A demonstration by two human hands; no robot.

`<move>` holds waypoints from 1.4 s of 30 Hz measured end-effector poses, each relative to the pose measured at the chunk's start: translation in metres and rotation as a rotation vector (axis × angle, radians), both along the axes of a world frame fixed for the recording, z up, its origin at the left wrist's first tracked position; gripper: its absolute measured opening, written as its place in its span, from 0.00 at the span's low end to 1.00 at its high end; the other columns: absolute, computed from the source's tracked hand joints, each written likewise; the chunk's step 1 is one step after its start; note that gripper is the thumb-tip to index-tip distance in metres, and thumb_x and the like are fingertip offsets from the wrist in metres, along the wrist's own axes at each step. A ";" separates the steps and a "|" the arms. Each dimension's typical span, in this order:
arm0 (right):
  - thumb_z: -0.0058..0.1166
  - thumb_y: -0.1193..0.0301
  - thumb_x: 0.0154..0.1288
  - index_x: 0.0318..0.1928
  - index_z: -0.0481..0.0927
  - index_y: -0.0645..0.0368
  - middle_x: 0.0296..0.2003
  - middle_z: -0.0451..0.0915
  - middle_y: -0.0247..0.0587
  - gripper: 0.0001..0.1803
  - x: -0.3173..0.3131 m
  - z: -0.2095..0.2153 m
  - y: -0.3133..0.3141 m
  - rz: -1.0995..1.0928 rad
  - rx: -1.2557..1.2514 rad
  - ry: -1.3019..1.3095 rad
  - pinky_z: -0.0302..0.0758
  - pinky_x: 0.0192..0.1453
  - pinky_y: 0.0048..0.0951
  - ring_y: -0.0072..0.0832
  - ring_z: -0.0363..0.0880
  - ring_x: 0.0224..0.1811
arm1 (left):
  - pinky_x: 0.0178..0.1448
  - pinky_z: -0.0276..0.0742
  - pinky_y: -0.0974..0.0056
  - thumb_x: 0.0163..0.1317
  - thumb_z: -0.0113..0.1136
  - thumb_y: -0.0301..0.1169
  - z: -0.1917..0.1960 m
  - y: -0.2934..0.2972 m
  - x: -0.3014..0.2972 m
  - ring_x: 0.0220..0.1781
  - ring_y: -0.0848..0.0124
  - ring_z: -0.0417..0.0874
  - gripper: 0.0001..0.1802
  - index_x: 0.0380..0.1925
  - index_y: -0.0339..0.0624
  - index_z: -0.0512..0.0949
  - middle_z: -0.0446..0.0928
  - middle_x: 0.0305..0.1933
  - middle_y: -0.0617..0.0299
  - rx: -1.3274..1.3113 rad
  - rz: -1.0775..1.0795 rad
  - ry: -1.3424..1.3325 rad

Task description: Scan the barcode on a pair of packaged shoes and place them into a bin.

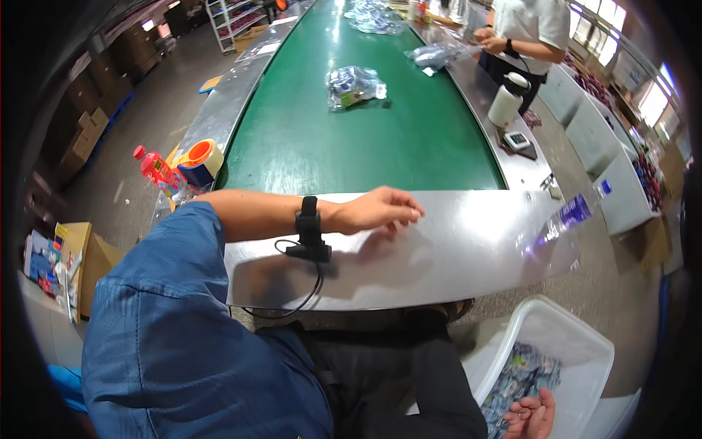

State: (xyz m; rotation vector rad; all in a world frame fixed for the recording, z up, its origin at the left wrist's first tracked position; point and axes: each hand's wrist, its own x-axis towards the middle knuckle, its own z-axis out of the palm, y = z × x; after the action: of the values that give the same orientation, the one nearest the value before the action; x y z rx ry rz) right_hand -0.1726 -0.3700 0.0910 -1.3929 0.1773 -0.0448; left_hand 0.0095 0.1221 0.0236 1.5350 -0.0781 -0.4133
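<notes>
My left hand (382, 209) hovers above the bare metal end plate (453, 256) of the belt table, its fingers loosely bent and apart, with nothing seen in it. A black strap with a small device and a cable (310, 230) is round that wrist. At the lower right, my right hand (532, 415) is over a white plastic bin (596, 351), palm up with fingers half curled and apart; I see nothing in it. Inside the bin lie many small printed plastic packets (526, 369), close to the right hand. The right forearm is out of view.
A clear bag of packets (355, 86) lies on the green belt (307, 154), more bags farther off. Left edge: red-labelled bottle (157, 172), tape roll (201, 157). Right edge: purple-labelled bottle (574, 211), white flask (507, 101), small device (516, 140). A co-worker (530, 36) stands far right.
</notes>
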 end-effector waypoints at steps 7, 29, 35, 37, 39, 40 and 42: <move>0.48 0.68 0.80 0.67 0.68 0.68 0.45 0.81 0.48 0.22 0.060 -0.019 0.048 0.173 -0.028 0.227 0.80 0.47 0.31 0.34 0.81 0.43 | 0.60 0.76 0.63 0.67 0.66 0.39 -0.028 0.116 0.118 0.55 0.67 0.80 0.26 0.61 0.37 0.78 0.82 0.56 0.55 0.437 0.498 -0.198; 0.50 0.73 0.76 0.66 0.70 0.72 0.42 0.82 0.44 0.23 0.065 -0.024 0.055 0.188 -0.421 0.264 0.78 0.47 0.25 0.28 0.82 0.41 | 0.60 0.76 0.49 0.60 0.66 0.43 -0.002 0.181 0.115 0.59 0.49 0.78 0.22 0.49 0.41 0.80 0.80 0.54 0.49 1.218 0.309 -0.388; 0.49 0.72 0.78 0.67 0.70 0.72 0.42 0.83 0.45 0.23 0.060 -0.015 0.057 0.236 -0.477 0.180 0.78 0.47 0.26 0.28 0.81 0.41 | 0.71 0.69 0.49 0.64 0.66 0.48 -0.042 0.242 0.066 0.66 0.47 0.73 0.29 0.58 0.40 0.79 0.78 0.59 0.45 1.224 0.974 -0.638; 0.49 0.71 0.78 0.67 0.69 0.72 0.42 0.83 0.44 0.23 0.056 -0.014 0.057 0.225 -0.486 0.169 0.77 0.47 0.26 0.27 0.81 0.41 | 0.75 0.66 0.49 0.69 0.59 0.54 -0.041 0.244 0.064 0.73 0.49 0.70 0.38 0.68 0.37 0.72 0.75 0.67 0.42 1.123 1.064 -0.013; 0.49 0.71 0.79 0.67 0.69 0.72 0.42 0.83 0.44 0.23 0.055 -0.018 0.053 0.241 -0.469 0.145 0.77 0.47 0.26 0.27 0.81 0.41 | 0.75 0.66 0.50 0.69 0.59 0.56 -0.038 0.248 0.069 0.74 0.52 0.70 0.40 0.69 0.35 0.71 0.75 0.67 0.43 0.671 0.989 0.115; 0.49 0.71 0.79 0.67 0.69 0.72 0.42 0.83 0.43 0.23 0.055 -0.021 0.050 0.255 -0.454 0.126 0.77 0.47 0.26 0.27 0.81 0.41 | 0.75 0.66 0.51 0.68 0.58 0.57 -0.037 0.254 0.073 0.74 0.54 0.71 0.42 0.69 0.34 0.71 0.75 0.68 0.43 0.223 0.875 0.231; 0.49 0.70 0.79 0.68 0.69 0.71 0.43 0.83 0.43 0.24 0.057 -0.023 0.049 0.258 -0.459 0.125 0.78 0.47 0.26 0.27 0.81 0.41 | 0.71 0.72 0.56 0.72 0.57 0.52 -0.043 0.267 0.085 0.67 0.62 0.78 0.35 0.69 0.38 0.72 0.78 0.65 0.54 0.196 0.656 0.222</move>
State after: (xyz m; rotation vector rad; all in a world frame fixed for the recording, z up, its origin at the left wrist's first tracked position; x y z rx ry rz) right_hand -0.1155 -0.3214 0.0677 -1.8687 0.0919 0.2300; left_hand 0.0950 0.3895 -0.0197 1.5959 0.6406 -0.0623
